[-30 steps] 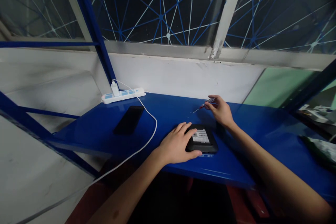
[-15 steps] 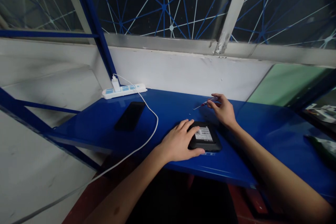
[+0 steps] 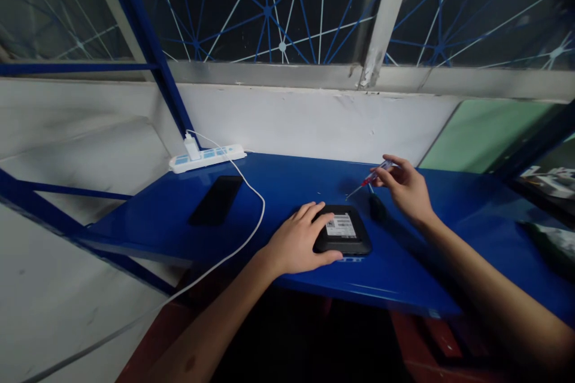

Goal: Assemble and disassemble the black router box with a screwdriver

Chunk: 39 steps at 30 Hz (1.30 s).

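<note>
Since the earlier frame, the right hand (image 3: 406, 191) is drawing off to the right, carrying its screwdriver (image 3: 365, 181) with it and uncovering a dark-handled tool (image 3: 377, 208); the left hand (image 3: 299, 239) is staying put. Nearest, the left hand is lying palm down with fingers spread, gripping nothing between them, the fingertips resting on top of a flat black device (image 3: 348, 243) and the thumb running along its near edge. The device is sitting on the blue table (image 3: 291, 179) under these fingers and out to their right, its white label (image 3: 341, 225) showing just beyond the index finger. Right of the device, below the right fingertips, the dark-handled tool is lying with its thin shaft pointing away. The right fingers are closing in a pinch on the screwdriver handle, its shaft slanting down and left; the tip is hovering over or touching a tiny pale bit, cannot tell which. Another pale bit (image 3: 318, 193) is lying just past the left fingertips. Well left of those fingers, a black phone (image 3: 216, 200) is lying flat, a white cable (image 3: 263, 209) curving between. Farther off, beyond the phone, the cable's adapter (image 3: 191, 148) is standing in a white power strip (image 3: 209, 159).
</note>
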Motion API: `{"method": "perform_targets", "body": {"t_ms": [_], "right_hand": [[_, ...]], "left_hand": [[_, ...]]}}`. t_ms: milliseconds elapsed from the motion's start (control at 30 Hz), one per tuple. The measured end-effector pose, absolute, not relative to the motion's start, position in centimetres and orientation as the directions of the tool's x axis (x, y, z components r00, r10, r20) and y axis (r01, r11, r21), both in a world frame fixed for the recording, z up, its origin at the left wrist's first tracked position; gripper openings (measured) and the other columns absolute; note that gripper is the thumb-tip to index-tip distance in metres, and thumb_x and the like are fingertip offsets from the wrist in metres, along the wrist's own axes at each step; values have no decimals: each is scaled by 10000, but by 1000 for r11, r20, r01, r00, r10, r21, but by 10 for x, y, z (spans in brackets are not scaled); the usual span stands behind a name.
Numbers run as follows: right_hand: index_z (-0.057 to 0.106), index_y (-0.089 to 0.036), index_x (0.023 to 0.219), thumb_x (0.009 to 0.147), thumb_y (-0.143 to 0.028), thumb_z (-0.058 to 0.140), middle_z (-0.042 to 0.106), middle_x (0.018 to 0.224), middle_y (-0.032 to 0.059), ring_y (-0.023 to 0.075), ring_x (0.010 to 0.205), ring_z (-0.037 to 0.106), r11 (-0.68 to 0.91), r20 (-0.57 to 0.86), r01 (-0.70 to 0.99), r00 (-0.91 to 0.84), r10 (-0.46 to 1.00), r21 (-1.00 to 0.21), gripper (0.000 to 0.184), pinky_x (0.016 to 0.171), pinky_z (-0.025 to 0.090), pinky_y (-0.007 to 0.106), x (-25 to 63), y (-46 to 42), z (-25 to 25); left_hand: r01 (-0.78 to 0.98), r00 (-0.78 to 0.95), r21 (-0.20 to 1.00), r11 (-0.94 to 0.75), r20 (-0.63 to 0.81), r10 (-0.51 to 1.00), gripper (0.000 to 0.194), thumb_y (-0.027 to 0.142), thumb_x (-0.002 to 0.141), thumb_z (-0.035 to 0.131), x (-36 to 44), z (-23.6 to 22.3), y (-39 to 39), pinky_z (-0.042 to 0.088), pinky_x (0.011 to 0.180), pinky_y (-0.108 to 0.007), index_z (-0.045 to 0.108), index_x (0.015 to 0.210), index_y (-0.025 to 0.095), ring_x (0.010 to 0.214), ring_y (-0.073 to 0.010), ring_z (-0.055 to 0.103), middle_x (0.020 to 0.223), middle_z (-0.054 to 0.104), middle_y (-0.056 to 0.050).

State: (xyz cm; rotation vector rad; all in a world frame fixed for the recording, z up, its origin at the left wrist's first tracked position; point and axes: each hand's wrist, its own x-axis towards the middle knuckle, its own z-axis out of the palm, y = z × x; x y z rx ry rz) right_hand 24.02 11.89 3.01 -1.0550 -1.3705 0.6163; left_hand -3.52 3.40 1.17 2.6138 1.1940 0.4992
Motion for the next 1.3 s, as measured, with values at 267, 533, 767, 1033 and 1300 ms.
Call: {"method": "perform_targets", "body": {"t_ms": [267,533,767,1033,1300], "right_hand": [[599,-214,1200,787,-424,761,726,833,36,186,689,683,382,407,151,205,890,-912,491,764,597,417,253,110,20],[564,-224,1200,799,-466,731,730,849,52,195,659,673,366,400,200,173,900,-909,497,718,589,415,242,105,20],[560,-227,1200,818,-480,706,728,860,59,195,666,674,377,416,221,165,894,-899,480,714,581,411,240,104,20],[556,-212,1197,809,-462,722,721,851,46,184,665,670,386,425,218,178,887,-896,490,705,567,387,245,107,18],[547,-218,1212,815,-496,710,685,803,27,184,660,666,364,419,283,167,893,-888,511,674,565,375,245,107,16]], "left_hand": [[697,602,341,-631,200,773,759,620,855,648,-34,14,34,362,1158,-543,436,1468,226,1474,-348,299,1594,356,-126],[695,601,341,-633,207,772,729,616,867,634,-34,15,34,362,1150,-556,438,1460,240,1470,-347,308,1595,355,-125],[692,605,341,-636,208,769,721,615,872,622,-34,15,34,357,1155,-560,437,1459,239,1466,-356,312,1590,362,-125],[700,599,336,-630,203,774,736,623,868,628,-34,15,33,365,1154,-548,441,1463,231,1472,-347,307,1594,359,-123],[703,600,338,-625,189,777,749,637,865,619,-34,16,34,360,1157,-552,440,1466,229,1477,-345,298,1601,349,-119]]}}
